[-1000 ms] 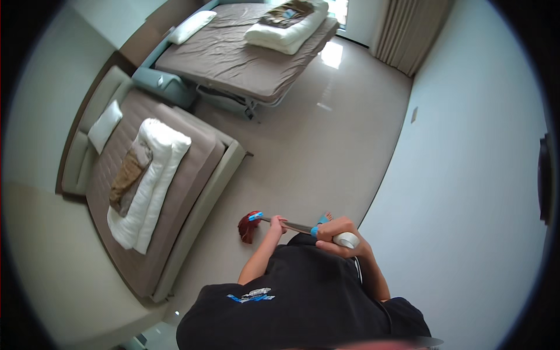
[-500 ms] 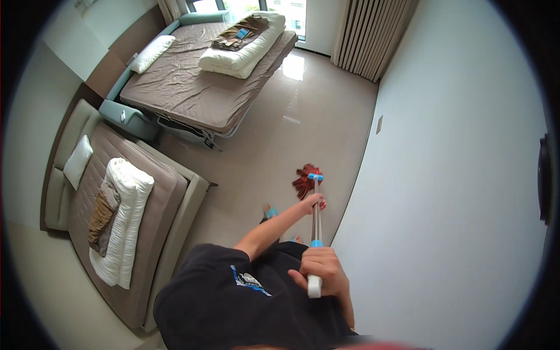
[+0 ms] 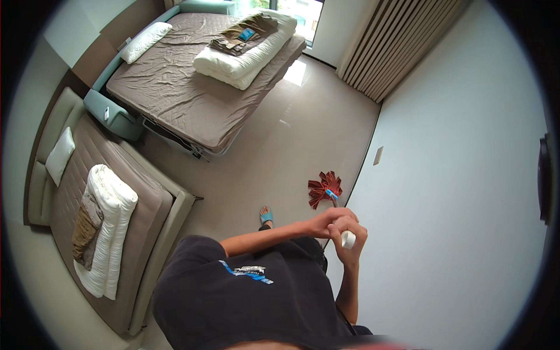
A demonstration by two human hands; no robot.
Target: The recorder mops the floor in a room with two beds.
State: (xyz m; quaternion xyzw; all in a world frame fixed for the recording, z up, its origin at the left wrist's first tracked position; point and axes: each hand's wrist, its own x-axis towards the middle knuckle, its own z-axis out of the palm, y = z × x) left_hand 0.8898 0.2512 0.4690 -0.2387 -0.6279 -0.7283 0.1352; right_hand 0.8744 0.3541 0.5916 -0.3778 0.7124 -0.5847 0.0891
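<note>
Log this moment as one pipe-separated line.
left grip: closed on red-stranded mop with blue joint | right grip: closed by white handle end | red strands: fanned on glossy beige floor near smooth white wall

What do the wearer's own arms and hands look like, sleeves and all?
The left hand and right hand are bare: no gloves. The forearms are uncovered, with no watch or band visible at the wrists. The short left sleeve is black, part of a black shirt with a blue and white print on it.
</note>
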